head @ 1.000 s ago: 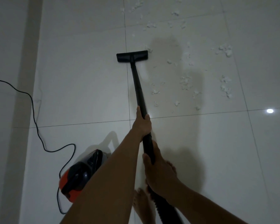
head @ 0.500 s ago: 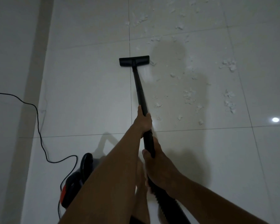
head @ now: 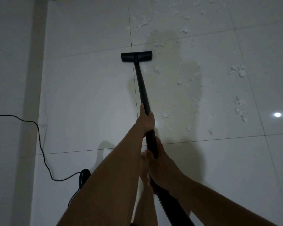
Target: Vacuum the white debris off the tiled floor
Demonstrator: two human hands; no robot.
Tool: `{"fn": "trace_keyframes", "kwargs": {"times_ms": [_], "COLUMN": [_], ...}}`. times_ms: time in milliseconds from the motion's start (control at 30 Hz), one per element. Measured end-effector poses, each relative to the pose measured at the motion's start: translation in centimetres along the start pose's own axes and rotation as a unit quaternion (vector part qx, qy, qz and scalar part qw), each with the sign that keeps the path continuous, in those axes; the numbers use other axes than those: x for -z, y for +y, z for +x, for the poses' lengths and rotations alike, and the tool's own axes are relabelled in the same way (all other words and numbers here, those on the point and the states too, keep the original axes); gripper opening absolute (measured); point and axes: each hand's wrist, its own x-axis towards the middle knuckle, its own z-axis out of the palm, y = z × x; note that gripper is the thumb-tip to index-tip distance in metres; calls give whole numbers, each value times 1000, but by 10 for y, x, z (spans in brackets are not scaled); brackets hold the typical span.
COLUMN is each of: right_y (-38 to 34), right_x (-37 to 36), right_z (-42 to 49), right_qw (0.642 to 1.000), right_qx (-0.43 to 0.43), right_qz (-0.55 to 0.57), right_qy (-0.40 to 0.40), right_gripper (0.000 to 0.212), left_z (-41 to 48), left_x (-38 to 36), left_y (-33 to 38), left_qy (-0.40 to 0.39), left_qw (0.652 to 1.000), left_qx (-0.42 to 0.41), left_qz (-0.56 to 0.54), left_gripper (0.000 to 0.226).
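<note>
Pale tiled floor (head: pixel 88 98) filled the view, dark grout lines crossing it, dim light. White debris (head: pixel 237 71) lay scattered over the upper right tiles, clumps near and well beyond the nozzle, none left of it. Black vacuum wand (head: pixel 143 88) ran up the middle from the hands to the floor. Ribbed black hose (head: pixel 168 204) continued from the wand toward the bottom edge. Left hand (head: pixel 145 122) was wrapped tight around the wand, higher up the tube. Right hand (head: pixel 160 167) was closed around the wand's lower end, just behind the left, where tube meets hose. Flat black nozzle head (head: pixel 136 56) sat on the floor on a grout crossing, debris just to its right. Thin black power cord (head: pixel 42 152) snaked along the left side. A bare foot (head: pixel 144 168) showed below the hands. Small bright light reflection (head: pixel 277 114) at right.
</note>
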Motion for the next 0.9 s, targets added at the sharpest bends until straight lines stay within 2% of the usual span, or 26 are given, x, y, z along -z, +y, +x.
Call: {"fn": "trace_keyframes", "kwargs": {"times_ms": [333,633,900], "right_y": [-54,-92,-121], "right_x": [-3,-4,-3], "right_z": [50,79,64], "right_qw": [1000,997,997], "right_qx": [10,37,50], "right_qz": [7,-55,-32], "right_qy": [25,46,40], "right_gripper": [59,61,58], "left_z": [48,77,62], "left_x": [40,66,84], "left_y": [41,66,90], "left_qy": [-1,-4,-15], "left_qw": [1000,1000,1000], "left_qx": [-17,-14,-2], "left_qz": [10,24,20], "left_gripper": [65,66,66]}}
